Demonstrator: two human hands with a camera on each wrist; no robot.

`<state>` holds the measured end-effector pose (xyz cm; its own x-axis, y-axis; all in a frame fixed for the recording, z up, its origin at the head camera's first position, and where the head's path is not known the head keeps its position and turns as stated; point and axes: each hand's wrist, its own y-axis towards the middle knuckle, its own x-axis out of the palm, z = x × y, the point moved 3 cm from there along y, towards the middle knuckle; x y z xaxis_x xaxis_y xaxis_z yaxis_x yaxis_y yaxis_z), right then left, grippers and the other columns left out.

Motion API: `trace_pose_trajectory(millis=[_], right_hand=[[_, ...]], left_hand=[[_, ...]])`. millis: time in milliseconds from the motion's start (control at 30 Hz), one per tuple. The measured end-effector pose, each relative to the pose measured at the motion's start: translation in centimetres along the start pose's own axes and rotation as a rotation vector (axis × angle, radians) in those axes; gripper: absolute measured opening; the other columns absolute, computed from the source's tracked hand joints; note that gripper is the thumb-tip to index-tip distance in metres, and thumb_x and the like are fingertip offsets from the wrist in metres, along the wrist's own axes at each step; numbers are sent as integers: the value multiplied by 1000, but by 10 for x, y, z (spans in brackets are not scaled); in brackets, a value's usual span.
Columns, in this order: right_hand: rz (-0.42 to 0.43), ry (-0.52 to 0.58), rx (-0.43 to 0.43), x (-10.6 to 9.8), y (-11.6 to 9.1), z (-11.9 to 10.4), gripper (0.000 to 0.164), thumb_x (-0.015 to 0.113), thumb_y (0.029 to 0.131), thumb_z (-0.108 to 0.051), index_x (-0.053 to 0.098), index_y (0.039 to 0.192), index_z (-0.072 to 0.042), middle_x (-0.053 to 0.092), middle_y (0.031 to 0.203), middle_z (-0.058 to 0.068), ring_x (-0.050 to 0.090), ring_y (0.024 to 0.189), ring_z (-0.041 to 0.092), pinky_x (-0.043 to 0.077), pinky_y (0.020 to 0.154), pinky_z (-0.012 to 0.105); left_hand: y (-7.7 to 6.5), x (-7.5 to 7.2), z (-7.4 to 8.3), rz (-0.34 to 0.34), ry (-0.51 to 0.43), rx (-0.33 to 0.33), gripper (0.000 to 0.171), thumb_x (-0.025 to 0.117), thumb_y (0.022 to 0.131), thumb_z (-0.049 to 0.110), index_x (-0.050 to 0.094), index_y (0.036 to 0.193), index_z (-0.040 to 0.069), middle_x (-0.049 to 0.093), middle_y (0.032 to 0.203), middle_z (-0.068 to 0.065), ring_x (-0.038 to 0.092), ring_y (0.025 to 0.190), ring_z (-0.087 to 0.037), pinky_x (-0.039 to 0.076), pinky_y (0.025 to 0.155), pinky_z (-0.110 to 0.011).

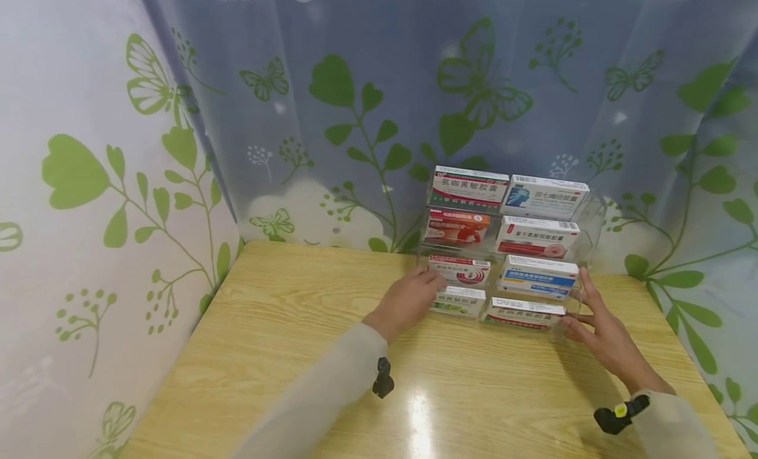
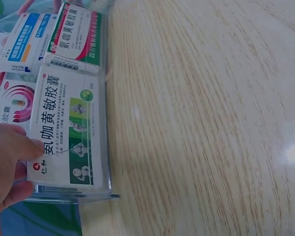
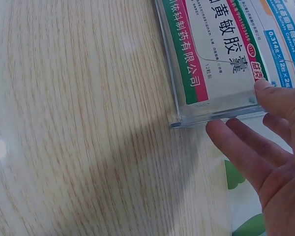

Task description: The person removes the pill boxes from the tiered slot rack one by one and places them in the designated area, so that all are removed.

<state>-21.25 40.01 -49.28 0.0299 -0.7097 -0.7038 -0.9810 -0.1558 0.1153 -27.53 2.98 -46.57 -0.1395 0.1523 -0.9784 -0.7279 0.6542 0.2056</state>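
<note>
A clear stepped display rack (image 1: 594, 225) stands on the table, bearing medicine boxes in two columns. At its lower left side is my left hand (image 1: 412, 298); the left wrist view shows the thumb over the front of a white and green medicine box (image 2: 64, 128) and the fingers round the rack's side. My right hand (image 1: 610, 344) holds the lower right side, its index finger reaching up along the edge. In the right wrist view the thumb lies by a red, white and green medicine box (image 3: 216, 54), with the other fingers outside the rack wall.
The wood-grain table (image 1: 284, 354) extends toward me and to the left. Behind it hangs a blue curtain (image 1: 379, 38) with green leaves and butterflies, close to the rack. A pale curtain (image 1: 83, 235) borders the left side.
</note>
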Motion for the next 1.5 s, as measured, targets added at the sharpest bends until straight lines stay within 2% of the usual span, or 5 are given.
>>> trace_pose_trajectory(millis=[233, 467, 633, 1167, 1500], right_hand=[[13, 13, -13, 2, -2, 1, 106, 64, 109, -4, -15, 174, -30, 31, 162, 49, 61, 121, 72, 69, 75, 34], [15, 7, -21, 2, -3, 4, 105, 64, 109, -4, -15, 174, -26, 33, 160, 49, 62, 119, 70, 68, 75, 30], [10, 15, -15, 2, -4, 5, 104, 63, 109, -3, -16, 174, -24, 31, 161, 50, 61, 120, 71, 68, 75, 31], [24, -8, -37, 2, -4, 5, 103, 63, 109, -2, -14, 174, -24, 34, 159, 50, 66, 114, 65, 63, 73, 18], [26, -12, -57, 2, -2, 5, 103, 64, 109, -2, -12, 175, -23, 36, 158, 50, 71, 111, 55, 65, 73, 20]], left_hand=[[0, 0, 0, 126, 75, 51, 29, 67, 110, 19, 71, 138, 23, 73, 134, 6, 63, 129, -15, 49, 117, -26], [-7, -34, -6, 235, -206, 72, 29, 65, 111, 16, 71, 139, 18, 72, 134, 0, 67, 124, -18, 61, 100, -32], [-15, -59, -25, 285, -326, 72, 27, 67, 110, 14, 73, 136, 15, 72, 136, -1, 67, 126, -20, 58, 108, -34], [-94, -71, -174, 221, -566, -308, 30, 61, 113, 16, 71, 140, 6, 70, 143, -15, 67, 128, -35, 60, 106, -54], [-149, -63, -247, 177, -500, -450, 29, 60, 113, 11, 71, 138, 0, 66, 146, -26, 57, 140, -48, 45, 118, -66]])
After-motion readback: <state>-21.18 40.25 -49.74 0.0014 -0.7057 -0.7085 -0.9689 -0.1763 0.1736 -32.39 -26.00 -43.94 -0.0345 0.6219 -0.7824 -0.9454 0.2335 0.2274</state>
